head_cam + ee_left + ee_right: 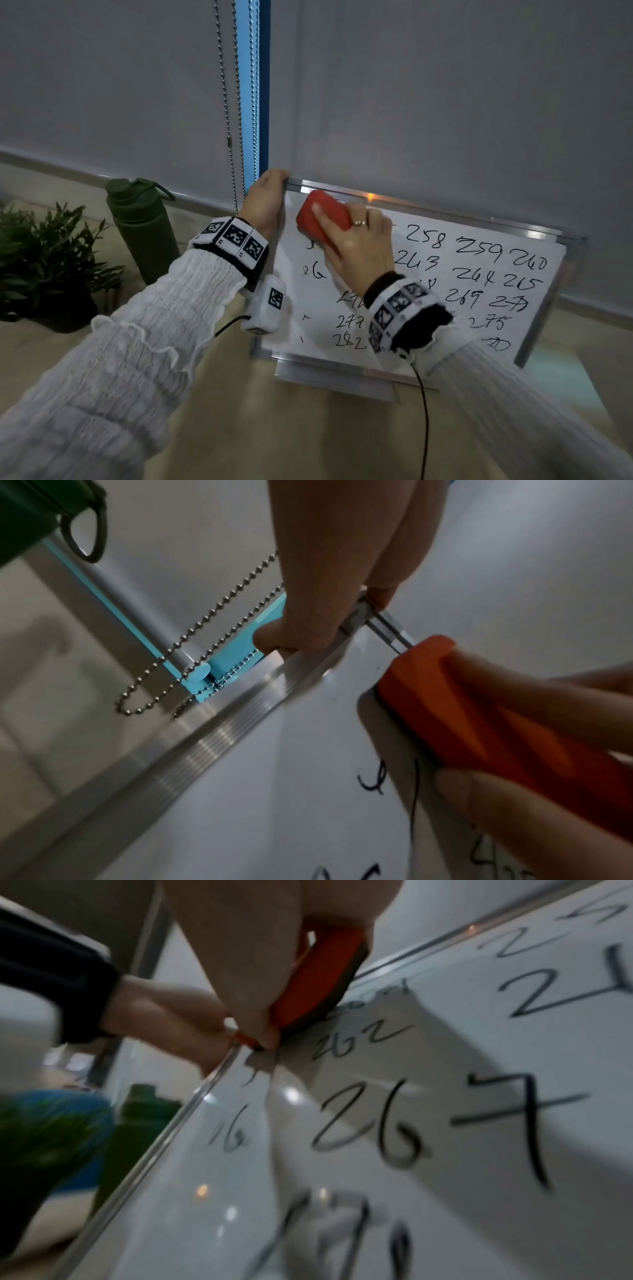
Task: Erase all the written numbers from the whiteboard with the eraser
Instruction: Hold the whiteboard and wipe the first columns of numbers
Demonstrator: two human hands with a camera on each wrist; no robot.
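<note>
A: Item, left hand (265,202)?
B: Clamped on the whiteboard (421,346)'s top-left corner, likely steadying it.
A: Item, right hand (359,243)?
B: Gripped the red eraser (322,214), pressed flat near that corner, probably to wipe. Most written numbers (479,270) remained.

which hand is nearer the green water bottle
Left. The left hand grips the whiteboard corner, just right of the green water bottle; the right hand holds the eraser farther right.
</note>
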